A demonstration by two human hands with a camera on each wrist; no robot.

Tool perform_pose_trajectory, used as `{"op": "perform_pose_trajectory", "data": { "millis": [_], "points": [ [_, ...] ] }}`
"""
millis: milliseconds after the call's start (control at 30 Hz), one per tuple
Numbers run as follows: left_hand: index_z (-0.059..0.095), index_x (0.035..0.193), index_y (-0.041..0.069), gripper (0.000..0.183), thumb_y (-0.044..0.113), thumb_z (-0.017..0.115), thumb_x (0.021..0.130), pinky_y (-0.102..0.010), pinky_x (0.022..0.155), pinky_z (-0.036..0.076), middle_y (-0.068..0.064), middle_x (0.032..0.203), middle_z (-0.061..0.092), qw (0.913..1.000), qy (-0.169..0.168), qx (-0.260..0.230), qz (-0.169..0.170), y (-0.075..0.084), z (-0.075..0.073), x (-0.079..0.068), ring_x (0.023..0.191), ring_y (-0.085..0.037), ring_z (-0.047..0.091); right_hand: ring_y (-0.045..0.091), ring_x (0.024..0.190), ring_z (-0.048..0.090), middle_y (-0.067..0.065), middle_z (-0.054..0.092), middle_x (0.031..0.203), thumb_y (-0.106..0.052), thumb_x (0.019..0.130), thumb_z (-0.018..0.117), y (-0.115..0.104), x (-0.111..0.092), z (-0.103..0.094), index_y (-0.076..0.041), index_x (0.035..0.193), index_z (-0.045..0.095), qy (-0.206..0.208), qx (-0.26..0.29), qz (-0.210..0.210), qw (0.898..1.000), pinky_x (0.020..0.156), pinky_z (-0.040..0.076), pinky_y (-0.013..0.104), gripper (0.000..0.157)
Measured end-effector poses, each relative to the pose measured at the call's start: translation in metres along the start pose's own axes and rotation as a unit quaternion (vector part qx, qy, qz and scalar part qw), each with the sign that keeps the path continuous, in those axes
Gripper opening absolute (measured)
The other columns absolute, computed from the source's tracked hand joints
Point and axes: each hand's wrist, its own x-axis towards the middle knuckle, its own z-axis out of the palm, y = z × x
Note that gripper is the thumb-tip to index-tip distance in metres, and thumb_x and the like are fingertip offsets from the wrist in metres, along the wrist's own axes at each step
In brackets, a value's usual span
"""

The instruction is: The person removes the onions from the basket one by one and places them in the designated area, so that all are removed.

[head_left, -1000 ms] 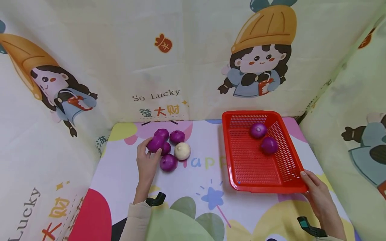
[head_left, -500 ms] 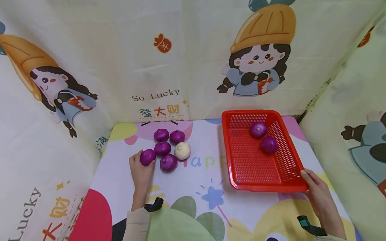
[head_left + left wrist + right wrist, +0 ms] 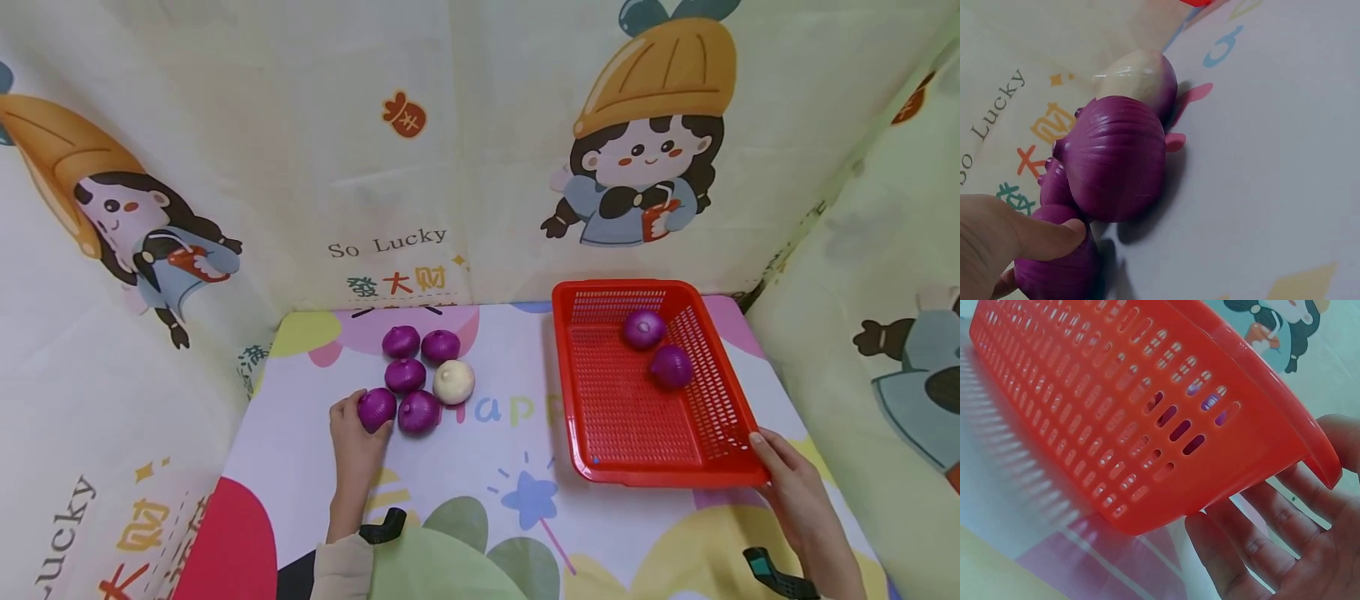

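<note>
My left hand (image 3: pixel 358 442) pinches a purple onion (image 3: pixel 377 408) between thumb and fingers at the left front of a cluster of onions. In the left wrist view its thumb (image 3: pixel 1054 239) lies across that onion (image 3: pixel 1063 272). Right beside it is another purple onion (image 3: pixel 418 412), with a pale, cream-coloured onion (image 3: pixel 453 382) behind to the right. My right hand (image 3: pixel 798 492) grips the near right corner of a red plastic basket (image 3: pixel 626 475), thumb over the rim and fingers beneath. Inside the basket are two purple onions, one (image 3: pixel 643 329) behind the other (image 3: pixel 671 367).
More purple onions (image 3: pixel 405 376) stand at the back of the cluster. A printed cloth covers the table (image 3: pixel 517 450). Patterned curtains (image 3: pixel 495 167) enclose the back and both sides.
My left hand has brought its purple onion from over the cluster towards me, then slightly right, down beside the front onion. The right hand and the basket have stayed put.
</note>
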Motion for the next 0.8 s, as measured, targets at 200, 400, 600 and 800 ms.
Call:
{"op": "perform_pose_trajectory", "data": {
  "millis": [200, 400, 600, 800],
  "points": [
    [0.044, 0.150, 0.000, 0.077, -0.003, 0.081, 0.082, -0.067, 0.115, 0.036, -0.030, 0.144, 0.036, 0.9993, -0.021, 0.027, 0.016, -0.003, -0.002, -0.006, 0.137, -0.050, 0.037, -0.003, 0.086, 0.068, -0.031, 0.067, 0.098, -0.043, 0.107, 0.054, -0.002, -0.003, 0.001, -0.043, 0.120, 0.056, 0.002, -0.001, -0.001, 1.000, 0.073, 0.059, 0.016, 0.013],
    [0.040, 0.153, 0.002, 0.082, 0.001, 0.082, 0.083, -0.067, 0.112, 0.036, -0.030, 0.146, 0.032, 0.9971, -0.023, 0.065, 0.033, 0.003, -0.010, -0.012, 0.136, -0.050, 0.032, -0.002, 0.086, 0.068, -0.032, 0.067, 0.098, -0.043, 0.107, 0.053, -0.002, -0.004, 0.002, -0.043, 0.120, 0.056, 0.005, -0.002, 0.001, 1.000, 0.074, 0.059, 0.015, 0.013],
    [0.047, 0.149, 0.003, 0.081, -0.001, 0.087, 0.078, -0.067, 0.104, 0.040, -0.030, 0.144, 0.037, 0.9861, 0.002, 0.115, 0.119, 0.020, -0.017, -0.015, 0.134, -0.052, 0.036, -0.004, 0.087, 0.067, -0.034, 0.064, 0.099, -0.046, 0.106, 0.054, -0.003, -0.003, 0.002, -0.043, 0.123, 0.053, 0.008, -0.016, 0.003, 1.000, 0.074, 0.058, 0.014, 0.017],
    [0.053, 0.146, 0.005, 0.079, 0.003, 0.091, 0.076, -0.066, 0.094, 0.044, -0.029, 0.144, 0.044, 0.9619, 0.026, 0.165, 0.216, 0.044, -0.013, -0.014, 0.134, -0.051, 0.042, -0.003, 0.086, 0.066, -0.032, 0.065, 0.098, -0.044, 0.106, 0.054, -0.004, -0.001, 0.002, -0.042, 0.120, 0.056, 0.005, -0.011, 0.002, 1.000, 0.074, 0.059, 0.015, 0.014]
  ]
}}
